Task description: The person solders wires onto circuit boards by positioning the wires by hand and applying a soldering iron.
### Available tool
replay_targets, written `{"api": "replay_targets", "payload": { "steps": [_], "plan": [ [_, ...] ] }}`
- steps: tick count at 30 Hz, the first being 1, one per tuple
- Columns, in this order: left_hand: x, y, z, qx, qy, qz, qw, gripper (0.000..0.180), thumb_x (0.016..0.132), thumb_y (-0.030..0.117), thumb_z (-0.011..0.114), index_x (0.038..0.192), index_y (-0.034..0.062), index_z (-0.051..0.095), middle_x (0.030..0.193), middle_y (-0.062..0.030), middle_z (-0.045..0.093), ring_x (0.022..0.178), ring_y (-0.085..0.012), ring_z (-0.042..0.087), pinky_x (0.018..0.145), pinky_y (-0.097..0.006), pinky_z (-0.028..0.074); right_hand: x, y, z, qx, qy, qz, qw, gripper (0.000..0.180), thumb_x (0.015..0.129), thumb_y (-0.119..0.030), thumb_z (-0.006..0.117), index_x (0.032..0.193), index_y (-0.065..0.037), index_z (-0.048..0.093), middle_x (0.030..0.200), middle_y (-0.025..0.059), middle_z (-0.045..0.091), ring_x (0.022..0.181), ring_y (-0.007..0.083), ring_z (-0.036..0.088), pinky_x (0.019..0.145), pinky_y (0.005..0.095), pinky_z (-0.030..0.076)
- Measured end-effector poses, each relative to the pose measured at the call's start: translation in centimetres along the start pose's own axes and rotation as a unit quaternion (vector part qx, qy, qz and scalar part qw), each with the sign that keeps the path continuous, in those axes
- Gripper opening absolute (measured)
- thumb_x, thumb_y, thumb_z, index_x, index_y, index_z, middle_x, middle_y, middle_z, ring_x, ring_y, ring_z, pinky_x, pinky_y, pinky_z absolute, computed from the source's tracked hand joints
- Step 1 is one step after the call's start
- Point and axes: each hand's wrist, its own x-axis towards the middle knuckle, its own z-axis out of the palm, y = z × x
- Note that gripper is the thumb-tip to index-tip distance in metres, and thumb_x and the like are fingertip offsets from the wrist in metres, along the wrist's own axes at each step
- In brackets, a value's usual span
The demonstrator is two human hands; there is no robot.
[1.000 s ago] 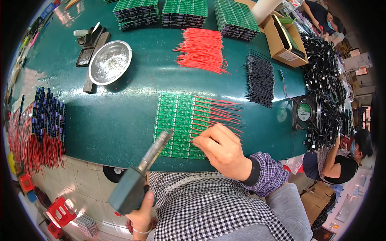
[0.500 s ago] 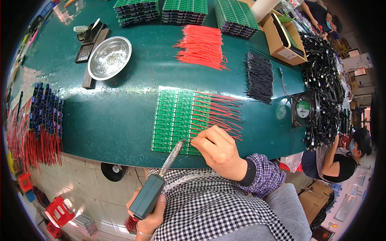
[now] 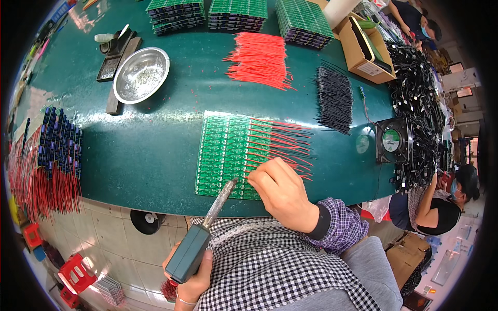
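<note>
Circuit-board panel [image 3: 211,155]: upper right-side rows wired, lowest rows and left columns look bare; left hand [image 3: 197,282] grips soldering iron [image 3: 196,243]; right hand [image 3: 284,193] fingers pinched, contents unclear.

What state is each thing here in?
board: lying flat, partly wired
iron: held, tip at the board
left hand: closed around the iron
right hand: fingertips pinched at the board
red wires: piled loose
black wires: piled loose
bowl: uncovered
box: open
fan: running or not, unclear
</note>
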Motion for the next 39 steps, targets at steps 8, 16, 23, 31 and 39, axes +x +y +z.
{"api": "replay_targets", "payload": {
  "steps": [8, 16, 23, 31, 39],
  "plan": [
    [0.3, 0.2, 0.2, 0.002, 0.004, 0.000, 1.000, 0.023, 0.074, 0.003, 0.079, 0.095, -0.0054, 0.072, 0.086, -0.0153, 0.070, 0.068, -0.0250, 0.068, 0.061, -0.033, 0.053, 0.8, -0.8, -0.1, -0.048, -0.069, 0.054, 0.995, 0.020, 0.083, 0.003, 0.070, 0.096, -0.001, 0.056, 0.090, 0.0113, 0.053, 0.082, 0.0291, 0.054, 0.070, 0.0397, 0.047],
    [0.4, 0.1, 0.2, 0.000, 0.010, 0.017, 1.000, 0.023, 0.074, 0.003, 0.079, 0.094, -0.0051, 0.072, 0.086, -0.0151, 0.070, 0.067, -0.0248, 0.068, 0.060, -0.033, 0.053, 0.6, -0.7, -0.1, -0.052, -0.070, 0.042, 0.995, 0.018, 0.084, -0.002, 0.067, 0.098, -0.002, 0.055, 0.090, 0.0098, 0.050, 0.083, 0.0259, 0.052, 0.072, 0.0367, 0.045],
    [0.6, 0.4, 0.4, -0.012, 0.004, 0.011, 1.000, 0.022, 0.073, 0.001, 0.079, 0.092, -0.0051, 0.071, 0.084, -0.0151, 0.069, 0.066, -0.0254, 0.067, 0.059, -0.034, 0.052, 0.4, -0.5, -0.2, -0.004, -0.050, 0.031, 0.998, 0.019, 0.083, 0.003, 0.073, 0.097, -0.002, 0.060, 0.093, 0.0092, 0.059, 0.082, 0.0274, 0.057, 0.071, 0.0383, 0.044],
    [1.2, 0.6, 0.5, 0.004, -0.008, 0.055, 0.998, 0.020, 0.073, 0.000, 0.079, 0.090, -0.0048, 0.071, 0.081, -0.0152, 0.068, 0.063, -0.0260, 0.065, 0.056, -0.033, 0.051, 0.4, -0.5, -0.1, -0.004, -0.031, 0.029, 0.999, 0.021, 0.080, 0.002, 0.076, 0.096, -0.003, 0.062, 0.092, 0.0087, 0.061, 0.081, 0.0267, 0.059, 0.070, 0.0379, 0.045],
    [1.8, 2.0, 0.4, 0.023, -0.021, 0.061, 0.998, 0.018, 0.073, -0.001, 0.078, 0.089, -0.0046, 0.071, 0.080, -0.0146, 0.068, 0.062, -0.0257, 0.065, 0.056, -0.034, 0.051, 0.3, -0.4, 0.1, -0.008, -0.019, 0.028, 0.999, 0.022, 0.079, 0.003, 0.077, 0.096, -0.002, 0.063, 0.091, 0.0090, 0.061, 0.080, 0.0268, 0.060, 0.069, 0.0380, 0.046]
  ]
}}
